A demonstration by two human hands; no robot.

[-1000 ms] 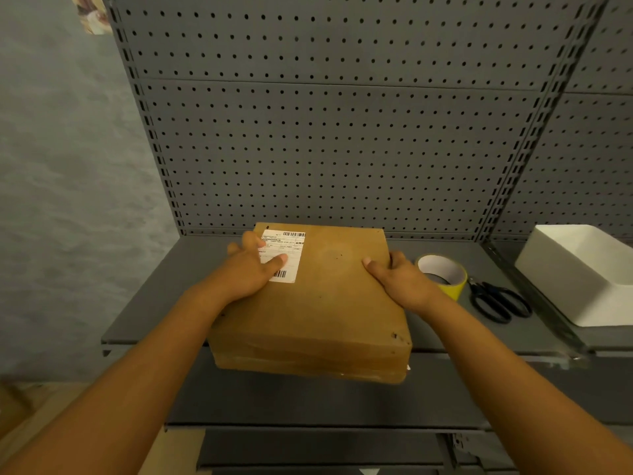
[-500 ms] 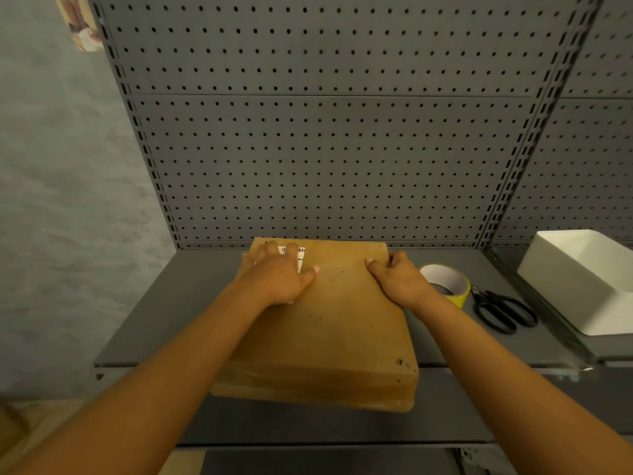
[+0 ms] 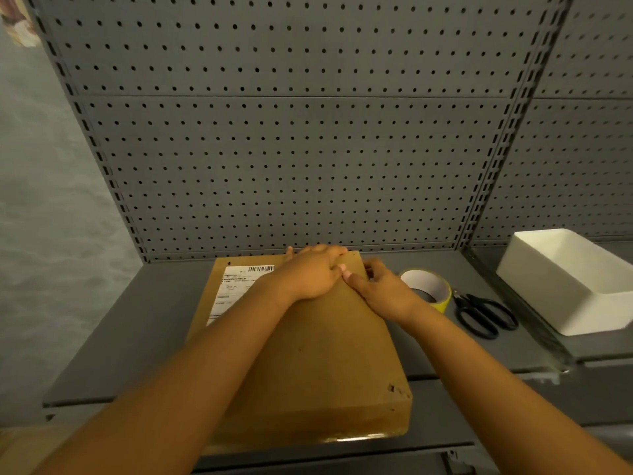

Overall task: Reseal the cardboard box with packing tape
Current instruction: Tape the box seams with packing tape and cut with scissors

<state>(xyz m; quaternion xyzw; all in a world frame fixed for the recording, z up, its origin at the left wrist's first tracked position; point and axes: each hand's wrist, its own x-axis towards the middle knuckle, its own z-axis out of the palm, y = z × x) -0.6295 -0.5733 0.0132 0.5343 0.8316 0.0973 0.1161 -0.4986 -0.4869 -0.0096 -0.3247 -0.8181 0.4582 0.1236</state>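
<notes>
Slid rightward across cardboard box (image 3: 308,365), left hand (image 3: 310,277) flat beside right hand (image 3: 383,294), fingers curled over the far-right edge; risks tipping the overhanging box off shelf (image 3: 113,337).

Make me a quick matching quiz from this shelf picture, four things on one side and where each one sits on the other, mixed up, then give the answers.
Things:
1. cardboard box
2. tape roll
3. scissors
4. white bin

Places:
A. farthest right, on the neighbouring shelf
B. between the tape roll and the white bin
C. under both hands, its near end overhanging the shelf edge
D. just right of the box, beside the right hand

Pairs: 1-C, 2-D, 3-B, 4-A
</notes>
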